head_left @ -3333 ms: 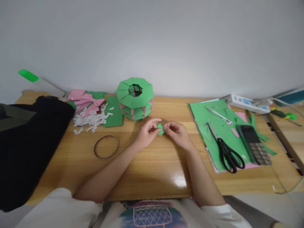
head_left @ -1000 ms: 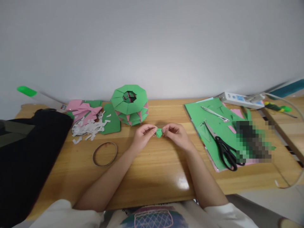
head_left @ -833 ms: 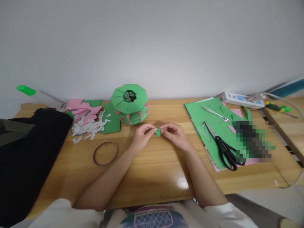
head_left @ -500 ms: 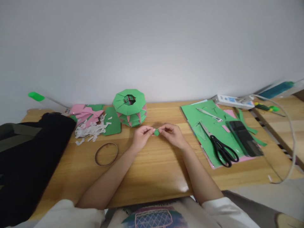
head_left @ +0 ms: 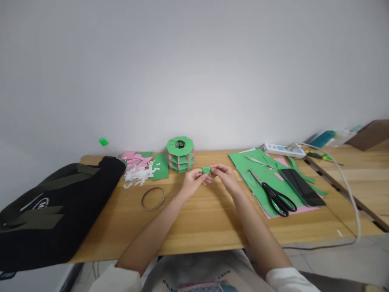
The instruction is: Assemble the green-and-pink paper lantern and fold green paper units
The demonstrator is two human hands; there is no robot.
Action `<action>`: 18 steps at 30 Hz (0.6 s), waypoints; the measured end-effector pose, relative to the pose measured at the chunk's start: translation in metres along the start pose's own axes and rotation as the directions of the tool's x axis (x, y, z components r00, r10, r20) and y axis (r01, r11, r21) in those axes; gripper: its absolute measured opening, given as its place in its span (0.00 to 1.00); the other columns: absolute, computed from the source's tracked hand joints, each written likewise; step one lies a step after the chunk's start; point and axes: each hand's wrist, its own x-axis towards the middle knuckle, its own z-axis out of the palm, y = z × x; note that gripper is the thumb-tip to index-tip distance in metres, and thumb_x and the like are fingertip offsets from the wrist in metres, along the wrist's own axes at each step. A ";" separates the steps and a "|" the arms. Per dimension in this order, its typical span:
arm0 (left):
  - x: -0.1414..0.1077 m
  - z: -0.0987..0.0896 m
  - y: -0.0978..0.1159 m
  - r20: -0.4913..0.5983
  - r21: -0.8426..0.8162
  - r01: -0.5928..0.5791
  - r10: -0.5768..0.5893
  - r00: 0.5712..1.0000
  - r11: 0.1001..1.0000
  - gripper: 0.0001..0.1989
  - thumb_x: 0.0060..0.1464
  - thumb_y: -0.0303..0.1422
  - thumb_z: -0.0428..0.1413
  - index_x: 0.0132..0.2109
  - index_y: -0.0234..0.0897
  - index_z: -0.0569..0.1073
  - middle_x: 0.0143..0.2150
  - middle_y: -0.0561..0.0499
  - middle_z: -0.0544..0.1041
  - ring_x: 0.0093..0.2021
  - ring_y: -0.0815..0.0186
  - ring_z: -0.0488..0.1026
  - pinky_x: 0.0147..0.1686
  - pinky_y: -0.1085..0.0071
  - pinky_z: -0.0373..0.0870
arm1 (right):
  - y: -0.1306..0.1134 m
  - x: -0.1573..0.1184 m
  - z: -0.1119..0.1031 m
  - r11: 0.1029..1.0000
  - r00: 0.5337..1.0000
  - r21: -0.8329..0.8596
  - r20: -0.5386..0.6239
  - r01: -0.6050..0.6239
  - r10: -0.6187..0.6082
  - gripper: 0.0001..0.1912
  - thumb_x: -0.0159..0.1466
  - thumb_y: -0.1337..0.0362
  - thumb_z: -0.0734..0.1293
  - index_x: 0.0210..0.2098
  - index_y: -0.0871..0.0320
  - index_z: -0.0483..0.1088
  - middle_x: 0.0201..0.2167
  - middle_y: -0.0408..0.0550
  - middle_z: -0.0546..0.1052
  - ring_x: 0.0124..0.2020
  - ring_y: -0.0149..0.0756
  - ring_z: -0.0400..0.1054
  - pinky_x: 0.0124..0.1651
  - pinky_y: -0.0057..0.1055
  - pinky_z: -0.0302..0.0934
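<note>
A small folded piece of green paper (head_left: 206, 170) is held up over the table between both hands. My left hand (head_left: 193, 180) pinches its left side, fingers closed. My right hand (head_left: 225, 177) grips its right edge between thumb and fingertips. Just behind the left hand stands a round paper lantern (head_left: 180, 154), made of green and pink tiers with a green top and a hole in the middle. Left of the lantern are a green paper sheet (head_left: 160, 167), folded pink papers (head_left: 135, 159) and a heap of white paper scraps (head_left: 139, 174). A ring of tape (head_left: 152, 198) lies flat near the left forearm.
Black-handled scissors (head_left: 275, 196), a silver pen-like tool (head_left: 258, 162) and a dark phone (head_left: 300, 186) lie on green sheets (head_left: 243, 166) at the right. Behind are a power strip (head_left: 284, 150) and a white cable (head_left: 345, 178). A black bag (head_left: 75, 207) covers the table's left end.
The view has shifted, so the table sits lower and smaller. The green paper is raised and turned, showing a broader face. Both hands still hold it.
</note>
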 end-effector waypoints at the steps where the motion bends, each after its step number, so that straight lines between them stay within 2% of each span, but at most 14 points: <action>1: -0.008 0.002 0.013 -0.013 0.005 -0.039 0.039 0.999 0.999 0.14 0.56 0.40 0.56 0.40 0.31 0.73 0.34 0.45 0.78 0.32 0.64 0.76 0.32 0.67 0.75 | -0.011 -0.006 0.000 1.000 1.000 0.004 -0.007 0.024 -0.024 0.17 0.51 0.49 0.70 0.26 0.59 0.74 0.19 0.43 0.73 0.22 0.29 0.64 0.29 0.29 0.61; 6: -0.054 0.006 0.075 -0.055 0.072 -0.210 0.214 0.975 0.975 0.11 0.54 0.39 0.57 0.36 0.34 0.76 0.31 0.47 0.81 0.30 0.64 0.77 0.31 0.71 0.74 | -0.067 -0.051 0.003 0.990 0.989 0.009 0.041 0.139 -0.139 0.09 0.55 0.58 0.71 0.35 0.55 0.77 0.29 0.45 0.78 0.30 0.32 0.70 0.36 0.31 0.65; 8: -0.070 0.007 0.094 -0.051 0.117 -0.264 0.271 0.961 0.958 0.07 0.54 0.35 0.58 0.35 0.36 0.77 0.32 0.49 0.81 0.32 0.65 0.77 0.33 0.72 0.73 | -0.084 -0.067 0.005 0.954 0.955 -0.073 0.084 0.290 -0.284 0.07 0.59 0.63 0.69 0.37 0.54 0.76 0.30 0.45 0.78 0.31 0.33 0.71 0.36 0.32 0.65; 10: -0.082 0.007 0.106 -0.037 0.177 -0.319 0.330 0.943 0.931 0.04 0.52 0.31 0.58 0.33 0.38 0.78 0.31 0.51 0.81 0.32 0.66 0.77 0.34 0.73 0.71 | -0.095 -0.078 0.007 0.886 0.901 -0.173 0.137 0.431 -0.412 0.06 0.61 0.66 0.67 0.38 0.54 0.76 0.31 0.46 0.78 0.32 0.33 0.71 0.37 0.33 0.65; 12: -0.089 0.007 0.114 -0.003 0.299 -0.405 0.425 0.905 0.864 0.05 0.53 0.29 0.58 0.32 0.40 0.78 0.29 0.52 0.80 0.30 0.67 0.76 0.33 0.74 0.70 | -0.102 -0.085 0.007 0.817 0.848 -0.231 0.189 0.528 -0.495 0.08 0.61 0.69 0.67 0.39 0.53 0.75 0.32 0.46 0.78 0.34 0.33 0.71 0.38 0.33 0.65; 14: -0.094 0.007 0.118 0.049 0.441 -0.489 0.523 0.851 0.753 0.07 0.55 0.30 0.56 0.32 0.40 0.78 0.27 0.53 0.80 0.28 0.68 0.75 0.29 0.75 0.69 | -0.106 -0.089 0.007 0.765 0.805 -0.253 0.223 0.592 -0.550 0.10 0.61 0.71 0.67 0.40 0.53 0.75 0.32 0.46 0.78 0.34 0.33 0.71 0.38 0.33 0.66; 16: -0.097 0.007 0.120 0.086 0.541 -0.541 0.598 0.797 0.644 0.08 0.57 0.30 0.54 0.33 0.40 0.78 0.27 0.52 0.79 0.27 0.68 0.75 0.27 0.75 0.69 | -0.108 -0.091 0.006 0.728 0.784 -0.289 0.236 0.621 -0.574 0.12 0.61 0.72 0.67 0.42 0.52 0.74 0.32 0.45 0.77 0.34 0.33 0.71 0.38 0.32 0.66; 18: -0.099 0.007 0.121 0.102 0.599 -0.569 0.651 0.752 0.564 0.07 0.57 0.29 0.55 0.33 0.40 0.77 0.28 0.52 0.80 0.28 0.68 0.76 0.28 0.76 0.69 | -0.109 -0.094 0.006 0.706 0.786 -0.346 0.234 0.618 -0.572 0.13 0.61 0.72 0.67 0.43 0.52 0.73 0.33 0.45 0.77 0.33 0.33 0.70 0.37 0.32 0.66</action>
